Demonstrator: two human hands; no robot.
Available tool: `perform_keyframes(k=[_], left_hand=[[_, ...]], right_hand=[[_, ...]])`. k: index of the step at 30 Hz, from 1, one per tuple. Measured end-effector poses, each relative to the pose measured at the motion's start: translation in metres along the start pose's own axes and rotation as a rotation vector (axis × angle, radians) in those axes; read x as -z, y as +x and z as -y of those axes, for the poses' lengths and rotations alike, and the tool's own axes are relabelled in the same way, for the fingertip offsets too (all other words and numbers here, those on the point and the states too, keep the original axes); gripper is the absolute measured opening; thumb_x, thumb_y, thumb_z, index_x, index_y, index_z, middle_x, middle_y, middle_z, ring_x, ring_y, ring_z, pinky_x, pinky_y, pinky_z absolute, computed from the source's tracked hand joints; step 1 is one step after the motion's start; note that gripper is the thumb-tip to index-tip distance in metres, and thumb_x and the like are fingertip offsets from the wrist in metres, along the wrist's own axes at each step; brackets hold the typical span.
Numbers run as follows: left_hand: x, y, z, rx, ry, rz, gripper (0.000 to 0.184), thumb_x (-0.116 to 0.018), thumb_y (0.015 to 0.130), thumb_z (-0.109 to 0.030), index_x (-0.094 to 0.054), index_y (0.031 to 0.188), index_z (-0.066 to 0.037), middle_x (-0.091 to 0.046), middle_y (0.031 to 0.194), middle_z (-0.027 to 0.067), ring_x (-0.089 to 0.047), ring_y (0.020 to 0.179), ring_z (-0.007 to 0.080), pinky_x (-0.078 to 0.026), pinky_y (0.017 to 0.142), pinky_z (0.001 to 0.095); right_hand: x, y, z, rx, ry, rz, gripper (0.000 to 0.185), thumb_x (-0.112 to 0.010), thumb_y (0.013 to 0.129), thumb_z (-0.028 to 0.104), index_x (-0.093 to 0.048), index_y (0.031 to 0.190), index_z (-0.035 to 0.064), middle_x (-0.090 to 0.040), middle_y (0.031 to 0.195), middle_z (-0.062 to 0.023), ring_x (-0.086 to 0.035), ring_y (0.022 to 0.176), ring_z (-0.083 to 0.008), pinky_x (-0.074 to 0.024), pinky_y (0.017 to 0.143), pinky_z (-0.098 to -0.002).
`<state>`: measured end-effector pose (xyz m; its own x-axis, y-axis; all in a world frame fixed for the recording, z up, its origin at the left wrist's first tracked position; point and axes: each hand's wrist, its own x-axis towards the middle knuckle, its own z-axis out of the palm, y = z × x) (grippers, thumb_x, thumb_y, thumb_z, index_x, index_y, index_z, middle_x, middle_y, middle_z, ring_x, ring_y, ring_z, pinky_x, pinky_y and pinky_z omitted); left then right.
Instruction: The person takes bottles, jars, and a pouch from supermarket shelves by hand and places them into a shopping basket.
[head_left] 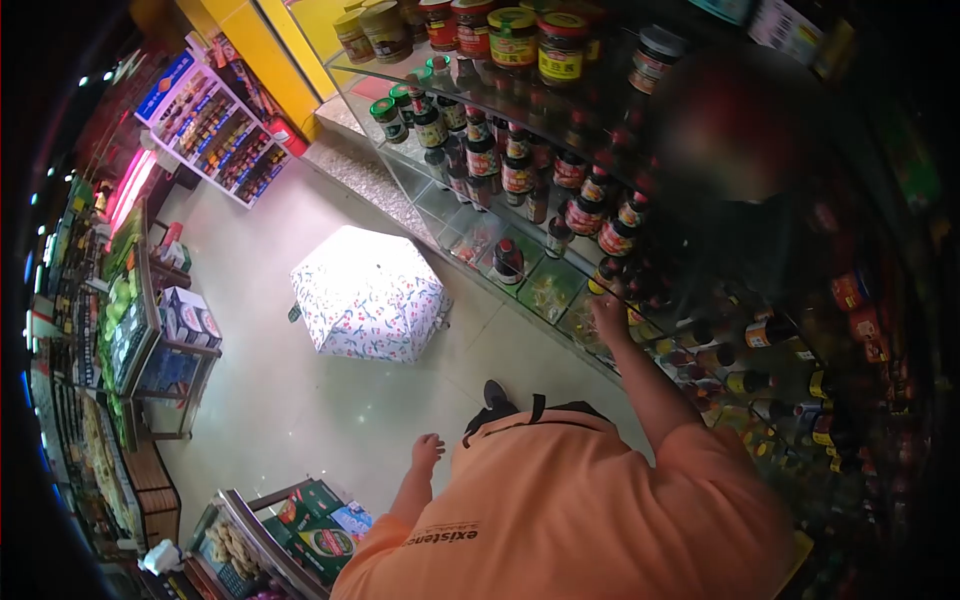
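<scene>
My left hand (427, 452) hangs low beside my orange shirt (580, 500), its fingers loosely apart and nothing visible in them. My right hand (608, 316) is stretched forward to the edge of a glass shelf, just below a dark bottle with a yellow label (605, 272). The fingers there are small and partly hidden, so their grip is unclear. Farther along the shelf stand a dark red-capped bottle (507, 261) and a slimmer dark bottle (559, 236). More sauce bottles (482, 157) and labelled jars (513, 38) fill the shelves above.
An open patterned umbrella (375, 300) rests on the tiled floor ahead. Produce stands (135, 320) line the left side. Boxes (325, 530) and a produce bin (232, 548) are at lower left. A white display rack (215, 130) stands at the back. My dark shoe (495, 393) shows below.
</scene>
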<state>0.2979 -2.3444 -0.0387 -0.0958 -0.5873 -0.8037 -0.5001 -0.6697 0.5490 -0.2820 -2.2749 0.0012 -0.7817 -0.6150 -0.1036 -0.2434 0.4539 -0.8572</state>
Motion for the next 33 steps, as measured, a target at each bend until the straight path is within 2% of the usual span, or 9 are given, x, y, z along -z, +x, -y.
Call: perform_keyframes(k=[2,5,8,10,12,16,20,25,33], left_hand=[[0.027,0.014,-0.029,-0.023,-0.016,-0.017,0.036,-0.058,0.095,-0.028,-0.059,0.122,-0.004,-0.071,0.099,0.0099,-0.067,0.080,0.0191,-0.050,0.065,0.0330],[0.060,0.036,-0.051,0.000,0.001,-0.042,0.036,-0.057,0.095,-0.029,-0.058,0.123,-0.006,-0.070,0.100,0.0100,-0.068,0.079,0.0200,-0.051,0.065,0.0346],[0.093,0.056,-0.049,0.070,0.077,-0.030,0.036,-0.057,0.095,-0.029,-0.059,0.122,-0.006,-0.070,0.100,0.0103,-0.068,0.079,0.0207,-0.051,0.065,0.0350],[0.109,0.059,-0.046,0.096,0.094,-0.017,0.036,-0.057,0.094,-0.029,-0.059,0.122,-0.006,-0.070,0.099,0.0104,-0.068,0.079,0.0210,-0.051,0.065,0.0351],[0.118,0.062,-0.049,0.120,0.107,-0.001,0.036,-0.058,0.094,-0.029,-0.060,0.121,-0.006,-0.070,0.099,0.0105,-0.068,0.080,0.0214,-0.051,0.065,0.0352],[0.117,0.065,-0.055,0.121,0.102,-0.005,0.036,-0.058,0.093,-0.029,-0.061,0.120,-0.005,-0.071,0.099,0.0109,-0.068,0.080,0.0210,-0.051,0.065,0.0346],[0.108,0.077,-0.072,0.049,0.162,0.062,0.037,-0.059,0.093,-0.030,-0.061,0.120,-0.004,-0.071,0.099,0.0114,-0.068,0.080,0.0200,-0.051,0.065,0.0336],[0.085,0.095,-0.125,-0.066,0.188,0.055,0.037,-0.059,0.095,-0.029,-0.062,0.119,-0.002,-0.071,0.099,0.0117,-0.068,0.082,0.0197,-0.051,0.067,0.0331],[0.004,0.049,-0.291,-0.613,0.239,0.240,0.042,-0.064,0.094,-0.025,-0.057,0.128,-0.001,-0.069,0.109,0.0149,-0.067,0.096,0.0207,-0.053,0.084,0.0330]], right_hand=[[-0.010,0.014,0.032,0.141,0.259,-0.359,0.052,-0.067,0.082,0.019,-0.049,0.129,0.0056,-0.067,0.093,-0.0174,-0.066,0.086,-0.0318,-0.0522,0.078,-0.0444],[0.002,0.016,0.118,-0.231,0.341,-0.437,0.044,-0.069,0.080,0.022,-0.058,0.118,0.0047,-0.066,0.092,-0.0144,-0.065,0.085,-0.0278,-0.0523,0.079,-0.0439],[-0.015,0.080,0.034,0.037,-0.114,-0.728,0.039,-0.071,0.077,0.025,-0.063,0.110,0.0059,-0.066,0.097,-0.0119,-0.066,0.090,-0.0261,-0.0526,0.080,-0.0434],[-0.019,0.084,0.037,-0.261,0.288,-0.559,0.043,-0.073,0.076,0.026,-0.062,0.113,0.0076,-0.068,0.103,-0.0129,-0.067,0.094,-0.0297,-0.0523,0.081,-0.0435],[-0.035,0.122,-0.042,-0.163,0.247,-0.678,0.029,-0.074,0.076,0.016,-0.059,0.101,0.0115,-0.064,0.074,-0.0059,-0.067,0.063,-0.0186,-0.0501,0.047,-0.0310],[-0.027,0.107,0.008,0.044,-0.276,-0.869,0.031,-0.076,0.077,0.018,-0.060,0.102,0.0086,-0.067,0.087,-0.0103,-0.068,0.078,-0.0318,-0.0531,0.068,-0.0432],[-0.027,0.048,0.067,-0.003,-0.401,-0.430,0.034,-0.077,0.079,0.019,-0.061,0.106,0.0065,-0.066,0.092,-0.0153,-0.065,0.086,-0.0384,-0.0501,0.078,-0.0468],[-0.046,0.015,0.088,0.455,-0.356,-0.204,0.034,-0.077,0.081,0.024,-0.064,0.106,0.0059,-0.065,0.095,-0.0159,-0.064,0.090,-0.0374,-0.0495,0.082,-0.0464],[-0.074,-0.035,0.225,0.305,-0.019,0.106,0.030,-0.080,0.079,0.030,-0.066,0.092,0.0071,-0.069,0.083,-0.0090,-0.069,0.077,-0.0274,-0.0529,0.072,-0.0376]])
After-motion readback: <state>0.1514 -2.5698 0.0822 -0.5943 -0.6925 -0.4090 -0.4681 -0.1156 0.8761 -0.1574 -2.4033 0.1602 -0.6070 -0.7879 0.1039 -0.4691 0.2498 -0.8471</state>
